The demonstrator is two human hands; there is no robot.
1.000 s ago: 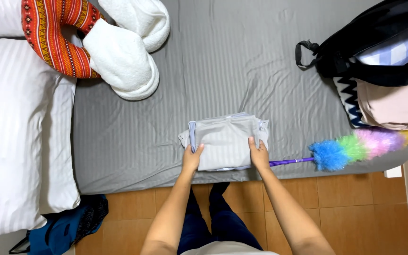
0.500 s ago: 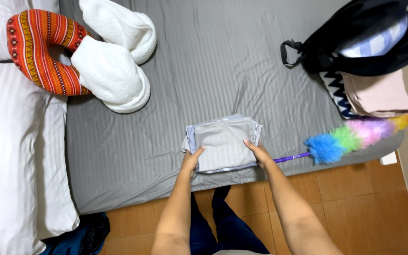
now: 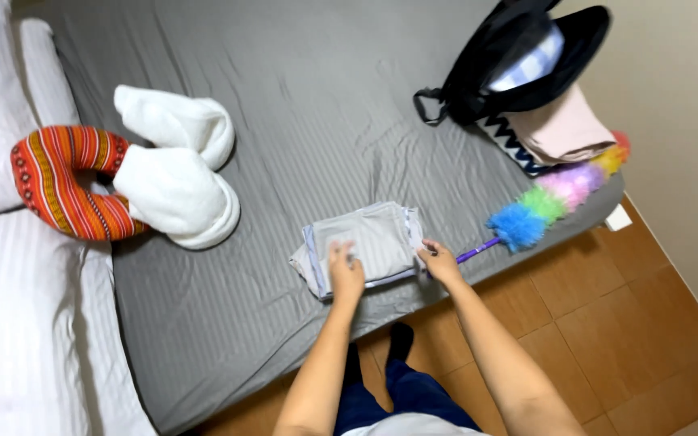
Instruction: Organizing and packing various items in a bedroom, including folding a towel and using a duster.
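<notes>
Left hand [image 3: 346, 273] flat on folded cloth [image 3: 363, 245] near bed's [image 3: 300, 105] foot edge, right hand [image 3: 439, 263] pinching its right side: likely to unfold or slide floorward if tugged unevenly.

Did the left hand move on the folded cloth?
Yes. The left hand slid from the folded cloth's left edge onto its top, toward the middle.

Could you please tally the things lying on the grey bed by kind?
Folded grey garment: 1
Rolled white towels: 2
Striped orange neck pillow: 1
Rainbow feather duster: 1
Black bag: 1
Folded pink cloth: 1
Total: 7
</notes>
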